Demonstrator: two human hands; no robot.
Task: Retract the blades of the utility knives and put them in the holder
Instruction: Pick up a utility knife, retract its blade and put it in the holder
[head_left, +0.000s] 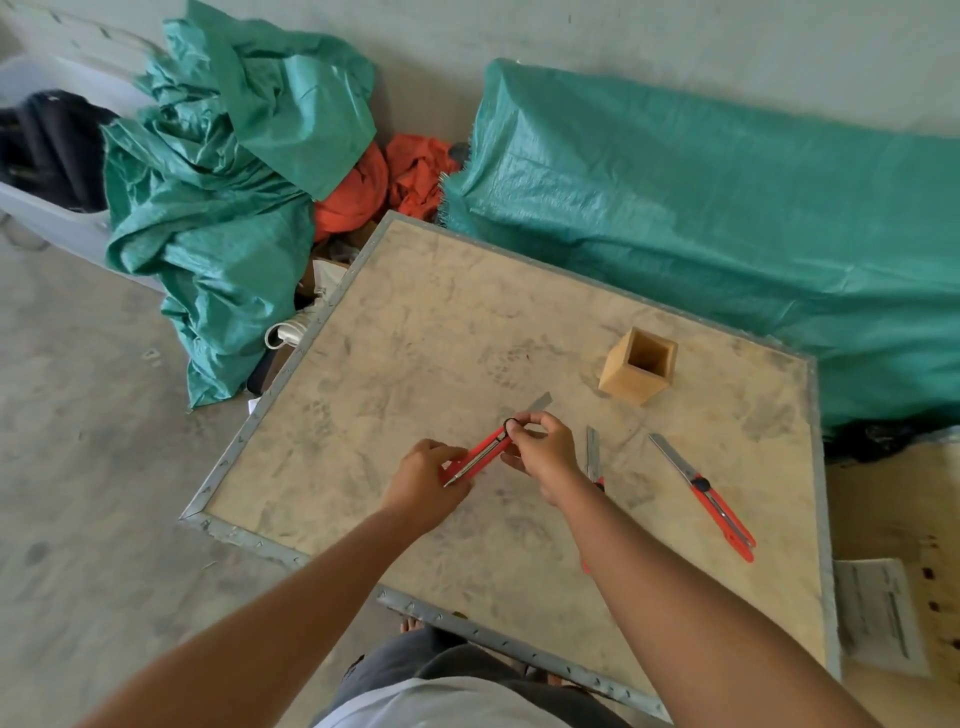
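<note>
Early days: the wooden holder (638, 364) looks empty. Nearer than it, the left hand (426, 475) and right hand (540, 449) clasp one red knife (480, 457), blade out. Two more knives (701, 493) lie on the tabletop (415, 322), blades extended.

Your left hand (431, 470) grips a red knife (480, 457); your right hand (543, 447) pinches its blade end. The wooden holder (638, 371) stands apart on the board (415, 322).

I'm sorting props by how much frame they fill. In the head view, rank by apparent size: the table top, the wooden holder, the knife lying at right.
1. Table top, by far the largest.
2. Knife lying at right, and wooden holder: too alike to rank; the knife is longer, the holder bulkier.
</note>
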